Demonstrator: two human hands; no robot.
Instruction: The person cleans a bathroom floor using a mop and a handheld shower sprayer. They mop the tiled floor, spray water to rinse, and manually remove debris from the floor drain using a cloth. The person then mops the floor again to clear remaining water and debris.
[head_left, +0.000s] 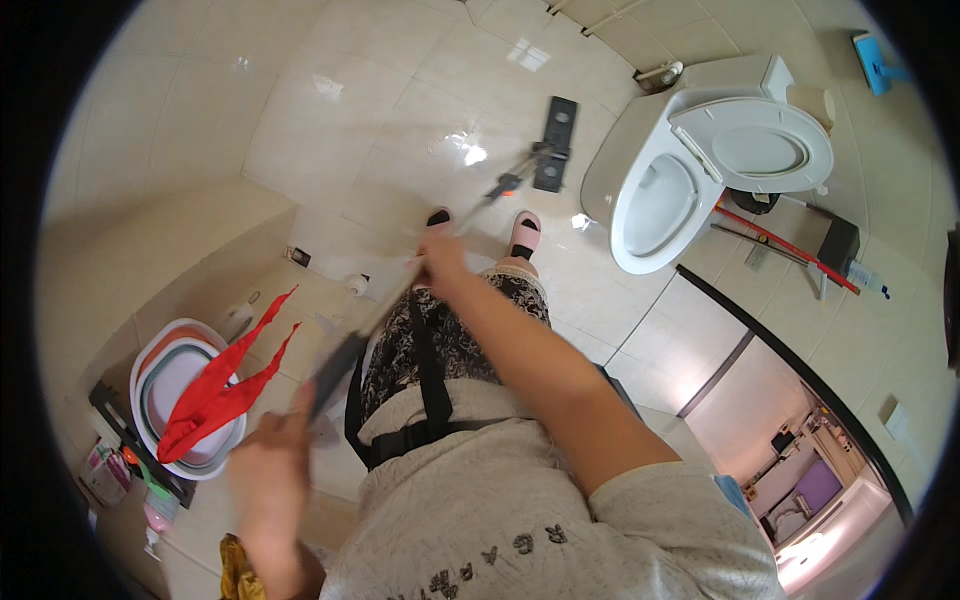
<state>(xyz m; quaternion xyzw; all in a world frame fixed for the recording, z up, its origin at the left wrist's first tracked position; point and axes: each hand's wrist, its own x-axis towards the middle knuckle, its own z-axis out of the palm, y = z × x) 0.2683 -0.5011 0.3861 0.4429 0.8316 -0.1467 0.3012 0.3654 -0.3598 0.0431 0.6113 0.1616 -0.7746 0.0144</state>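
Note:
A long-handled flat mop runs slantwise across the view, its pole blurred. The dark grip at the near end is in my left hand, which is blurred too. Farther along, my right hand is wrapped around the pole in front of my thighs. On the glossy tiled floor lies the black rectangular mop head, left of the white toilet and beyond my feet in pink slippers. No cloth pad is visible on its upper side.
Nested basins with a red cloth across them stand at left, near a pump bottle. The toilet lid is raised. A red-handled pole and a dark dustpan lean right, by a black-edged doorway.

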